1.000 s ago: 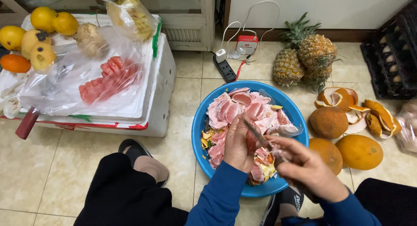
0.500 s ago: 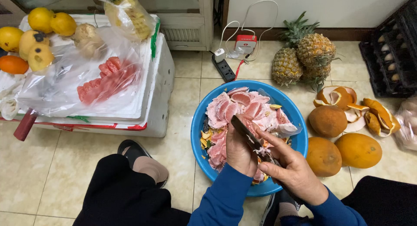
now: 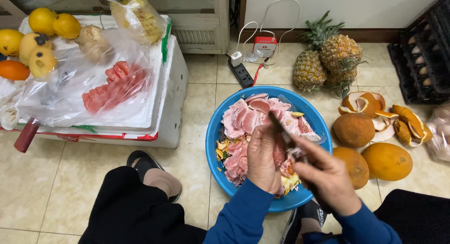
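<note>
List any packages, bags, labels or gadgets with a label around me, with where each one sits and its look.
Clear plastic bag: on the white foam box, left, holding red fruit slices.
Second clear bag: top of the box, around a peeled pineapple.
Small red-and-white device: floor by the wall, white cable attached.
Clear bag: far right edge.

1. A white foam box (image 3: 164,91) with red and green edge tape stands left of the blue basin (image 3: 213,145).
2. On the box lies a clear plastic bag (image 3: 70,91) holding pink fruit slices.
3. Another clear bag (image 3: 138,16), yellow fruit inside, sits at the box's far edge.
</note>
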